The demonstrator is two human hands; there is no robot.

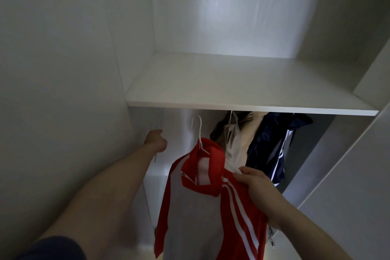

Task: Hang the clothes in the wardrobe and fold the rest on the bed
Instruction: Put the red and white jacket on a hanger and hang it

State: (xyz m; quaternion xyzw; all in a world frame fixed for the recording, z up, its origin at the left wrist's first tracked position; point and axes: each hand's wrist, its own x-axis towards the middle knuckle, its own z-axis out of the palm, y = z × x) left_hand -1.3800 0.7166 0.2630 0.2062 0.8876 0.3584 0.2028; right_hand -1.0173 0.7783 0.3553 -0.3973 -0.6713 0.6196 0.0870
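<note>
A red jacket (213, 202) with white stripes and a pale lining hangs on a white wire hanger (198, 133), held up inside the wardrobe below the shelf (242, 91). My right hand (256, 188) grips the jacket's right shoulder. My left hand (156, 140) reaches forward to the wardrobe's left inner wall, fingers curled; whether it holds anything is hidden. The hanger's hook is free, a little below the shelf's front edge. The rail is hidden behind the shelf.
A beige garment (236, 143) and a dark navy jacket (272, 145) with white stripes hang to the right of the red one. White wardrobe walls close in on both sides. The shelf top is bare.
</note>
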